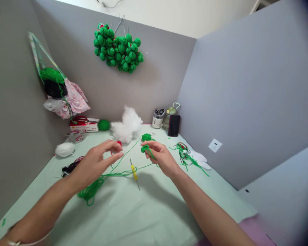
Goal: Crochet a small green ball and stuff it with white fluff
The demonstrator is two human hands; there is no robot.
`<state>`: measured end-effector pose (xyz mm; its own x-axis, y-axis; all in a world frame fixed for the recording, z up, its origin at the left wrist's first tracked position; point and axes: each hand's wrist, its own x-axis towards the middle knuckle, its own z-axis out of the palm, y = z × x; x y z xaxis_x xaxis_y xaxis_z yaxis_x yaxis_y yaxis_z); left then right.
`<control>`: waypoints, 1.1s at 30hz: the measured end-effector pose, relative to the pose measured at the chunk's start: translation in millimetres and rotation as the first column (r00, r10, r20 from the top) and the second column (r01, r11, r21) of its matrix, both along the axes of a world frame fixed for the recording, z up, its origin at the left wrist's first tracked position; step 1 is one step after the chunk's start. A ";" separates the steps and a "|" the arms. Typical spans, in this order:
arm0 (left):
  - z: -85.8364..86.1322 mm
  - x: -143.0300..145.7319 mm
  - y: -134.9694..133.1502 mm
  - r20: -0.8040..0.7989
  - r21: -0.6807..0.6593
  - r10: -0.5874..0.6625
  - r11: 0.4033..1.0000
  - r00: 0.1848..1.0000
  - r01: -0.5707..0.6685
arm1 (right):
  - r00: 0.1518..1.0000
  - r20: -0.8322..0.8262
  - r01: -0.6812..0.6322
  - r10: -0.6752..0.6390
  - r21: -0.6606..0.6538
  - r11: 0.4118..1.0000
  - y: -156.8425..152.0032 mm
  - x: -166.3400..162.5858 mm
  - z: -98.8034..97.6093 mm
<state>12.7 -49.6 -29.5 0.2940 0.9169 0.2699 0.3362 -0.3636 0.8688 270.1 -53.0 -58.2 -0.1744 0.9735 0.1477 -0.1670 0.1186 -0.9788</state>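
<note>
Right hand [161,156] grip pinches green crochet piece [145,149]; left hand [97,163] grip released at its 9 o'clock, crochet hook [134,172] at 7.

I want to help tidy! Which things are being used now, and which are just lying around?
In use: green crochet piece in the right hand; green yarn beside the left hand; yellow-handled crochet hook between the hands.
Lying about: white stuffing; white yarn ball; phone; red box; yarn scraps; cup of tools.

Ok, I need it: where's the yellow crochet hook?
Head view, centre: the crochet hook lies on the table between the left hand and right hand, across green yarn.
</note>
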 end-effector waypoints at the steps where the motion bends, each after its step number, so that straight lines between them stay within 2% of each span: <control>1: -0.2 13.4 0.0 0.093 -0.049 -0.057 0.997 0.994 0.061 | 1.000 0.027 -0.011 0.011 0.011 1.000 2.3 -6.1 -3.1; 2: -2.7 25.2 1.6 0.184 -0.107 -0.098 0.987 0.978 0.119 | 0.998 0.053 -0.020 0.019 0.026 0.999 4.7 -11.6 -6.7; 5: -20.8 45.9 13.9 0.259 -0.191 -0.133 0.964 0.957 0.185 | 0.993 0.119 -0.036 0.026 0.082 0.996 11.4 -22.5 -19.4; 9: -49.8 49.1 34.0 0.296 -0.291 -0.138 0.929 0.945 0.227 | 0.987 0.158 -0.016 0.005 0.073 0.997 16.7 -25.9 -34.7; 13: -69.9 49.6 43.7 0.318 -0.305 -0.101 0.931 0.943 0.203 | 0.981 0.194 -0.023 0.021 0.008 1.000 19.8 -24.6 -41.8; 15: -77.2 50.6 45.4 0.332 -0.284 -0.070 0.943 0.941 0.171 | 0.947 0.321 -0.008 -0.002 0.030 1.000 22.2 -23.7 -44.5; 17: -82.9 50.8 46.4 0.343 -0.275 -0.048 0.950 0.938 0.149 | 0.874 0.485 -0.005 -0.034 0.078 0.997 24.7 -22.9 -48.0; 19: -86.6 49.9 47.2 0.352 -0.282 -0.040 0.948 0.935 0.146 | 0.813 0.581 -0.031 -0.034 0.101 0.994 25.7 -22.7 -51.5; 22: -88.9 47.6 47.8 0.353 -0.298 -0.041 0.942 0.935 0.153 | 0.792 0.611 -0.085 0.009 0.094 0.992 22.6 -24.0 -53.1; 26: -90.3 46.1 48.1 0.321 -0.296 -0.059 0.942 0.945 0.159 | 0.731 0.678 -0.190 0.081 0.088 0.978 14.9 -25.7 -45.5; 30: -87.9 41.6 51.6 0.288 -0.295 -0.114 0.934 0.951 0.201 | 0.682 0.697 -0.265 0.221 -0.046 0.963 16.2 -19.3 -30.6; 32: -81.1 34.4 58.5 0.262 -0.314 -0.179 0.913 0.948 0.259 | 0.605 0.743 -0.319 0.285 -0.102 0.942 23.5 -10.4 -21.7; 33: -76.3 29.1 64.5 0.237 -0.327 -0.219 0.900 0.947 0.290 | 0.553 0.781 -0.362 0.290 -0.088 0.928 29.4 -4.6 -17.3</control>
<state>41.8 15.0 -105.8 0.5058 0.8625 0.0168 0.0898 -0.0721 0.9933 265.5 -23.5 -75.4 -0.5598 0.8182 -0.1308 0.5995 0.2910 -0.7456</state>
